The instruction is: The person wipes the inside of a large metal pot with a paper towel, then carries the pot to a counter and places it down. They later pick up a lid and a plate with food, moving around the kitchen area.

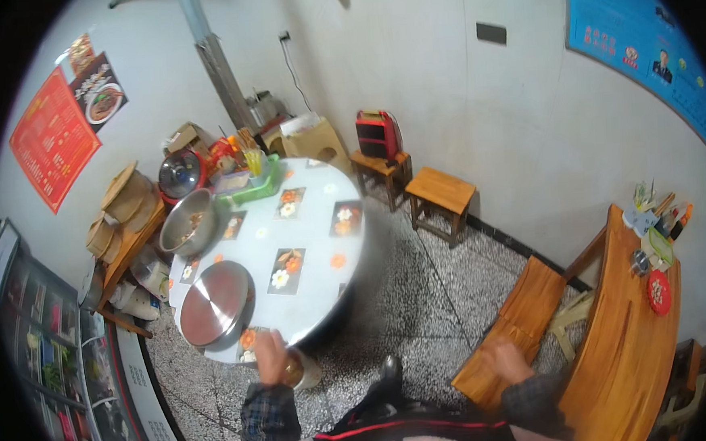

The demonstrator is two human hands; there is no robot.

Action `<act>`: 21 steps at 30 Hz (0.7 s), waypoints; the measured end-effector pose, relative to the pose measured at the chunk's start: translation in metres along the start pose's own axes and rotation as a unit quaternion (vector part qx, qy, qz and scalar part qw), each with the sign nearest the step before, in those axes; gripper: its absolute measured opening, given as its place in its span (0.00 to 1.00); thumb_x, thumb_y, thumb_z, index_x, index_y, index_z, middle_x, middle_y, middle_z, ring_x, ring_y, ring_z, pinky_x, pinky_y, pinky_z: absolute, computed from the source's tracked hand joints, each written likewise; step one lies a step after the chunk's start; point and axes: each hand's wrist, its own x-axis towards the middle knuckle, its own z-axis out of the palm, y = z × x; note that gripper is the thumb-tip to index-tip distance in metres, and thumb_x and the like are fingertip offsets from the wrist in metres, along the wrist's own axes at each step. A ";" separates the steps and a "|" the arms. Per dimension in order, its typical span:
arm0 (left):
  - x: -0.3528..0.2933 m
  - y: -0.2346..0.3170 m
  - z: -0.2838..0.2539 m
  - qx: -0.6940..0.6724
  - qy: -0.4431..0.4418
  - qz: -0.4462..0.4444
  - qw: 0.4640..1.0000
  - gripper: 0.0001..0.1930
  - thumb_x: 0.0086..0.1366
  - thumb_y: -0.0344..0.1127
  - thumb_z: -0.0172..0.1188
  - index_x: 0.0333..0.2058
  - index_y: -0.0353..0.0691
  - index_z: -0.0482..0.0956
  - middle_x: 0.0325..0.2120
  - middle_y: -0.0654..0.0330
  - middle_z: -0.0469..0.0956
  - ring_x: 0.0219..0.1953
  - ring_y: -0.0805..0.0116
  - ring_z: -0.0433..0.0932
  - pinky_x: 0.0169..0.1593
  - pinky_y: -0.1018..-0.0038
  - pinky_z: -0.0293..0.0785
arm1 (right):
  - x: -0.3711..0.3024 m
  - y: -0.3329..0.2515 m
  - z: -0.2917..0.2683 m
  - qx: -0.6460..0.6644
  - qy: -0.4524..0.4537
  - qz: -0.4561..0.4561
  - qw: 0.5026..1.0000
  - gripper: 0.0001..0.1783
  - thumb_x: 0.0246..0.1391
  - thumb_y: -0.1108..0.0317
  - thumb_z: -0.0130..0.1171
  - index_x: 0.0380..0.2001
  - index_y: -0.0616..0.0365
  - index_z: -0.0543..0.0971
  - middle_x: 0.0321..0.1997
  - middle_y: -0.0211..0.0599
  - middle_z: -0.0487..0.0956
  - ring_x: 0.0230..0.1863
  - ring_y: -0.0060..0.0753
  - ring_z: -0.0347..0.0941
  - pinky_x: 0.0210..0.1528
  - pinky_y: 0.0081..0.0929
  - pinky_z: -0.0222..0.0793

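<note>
My left hand (272, 356) is closed, fingers curled, at the near edge of a round table (324, 279). Against its right side shows a pale container (304, 371) with something brown in it; whether my fingers grip it or something else is hidden. Just beyond, on the table, sits a large round reddish-brown pan or lid (215, 304) with a metal rim. Behind that is a deep steel bowl (189, 222) with some brown food inside. My right hand (505, 361) hangs above a wooden bench (520, 307), blurred, its fingers hard to make out.
A green tray (254, 192) with condiments stands at the table's back. Two wooden stools (442, 191) line the wall, one under a red-and-black box-shaped device (376, 136). At right is a long wooden table (619, 342); at left, a glass-doored display fridge (49, 344) and steamer baskets (125, 194).
</note>
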 end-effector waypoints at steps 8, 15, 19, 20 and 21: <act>0.193 -0.016 0.021 -0.163 0.042 0.048 0.985 0.06 0.60 0.23 0.46 0.34 0.32 0.72 0.35 0.57 0.67 0.33 0.67 0.75 0.34 0.75 0.74 | 0.126 0.016 -0.040 -0.089 0.055 -0.013 0.994 0.15 0.49 0.65 0.58 0.39 0.62 0.78 0.42 0.48 0.76 0.47 0.51 0.71 0.50 0.39 0.67; 0.376 0.069 0.104 -0.119 0.026 0.043 0.992 0.05 0.60 0.23 0.53 0.33 0.32 0.77 0.34 0.57 0.72 0.33 0.68 0.74 0.35 0.75 0.73 | 0.226 0.051 -0.077 -0.035 -0.015 0.064 0.997 0.15 0.49 0.62 0.59 0.39 0.57 0.79 0.45 0.45 0.76 0.49 0.50 0.70 0.50 0.40 0.67; 0.467 0.138 0.161 -0.109 0.065 0.157 0.979 0.03 0.59 0.25 0.57 0.30 0.30 0.76 0.33 0.57 0.74 0.31 0.68 0.73 0.35 0.75 0.71 | 0.299 0.108 -0.115 -0.027 -0.075 0.220 0.972 0.15 0.48 0.62 0.59 0.38 0.57 0.79 0.43 0.45 0.76 0.49 0.49 0.69 0.49 0.41 0.67; 0.488 0.154 0.174 -0.095 0.073 0.148 0.982 0.05 0.60 0.27 0.57 0.29 0.30 0.75 0.31 0.57 0.74 0.30 0.69 0.72 0.35 0.76 0.71 | 0.321 0.124 -0.125 -0.034 -0.050 0.215 0.975 0.15 0.48 0.62 0.60 0.39 0.57 0.79 0.42 0.45 0.76 0.49 0.49 0.70 0.49 0.42 0.67; 0.507 0.170 0.187 -0.109 0.088 0.184 0.973 0.07 0.61 0.28 0.57 0.28 0.30 0.75 0.30 0.58 0.74 0.29 0.70 0.72 0.34 0.77 0.70 | 0.342 0.141 -0.138 -0.040 -0.022 0.211 0.976 0.15 0.48 0.62 0.60 0.39 0.57 0.79 0.42 0.45 0.76 0.48 0.49 0.70 0.49 0.42 0.67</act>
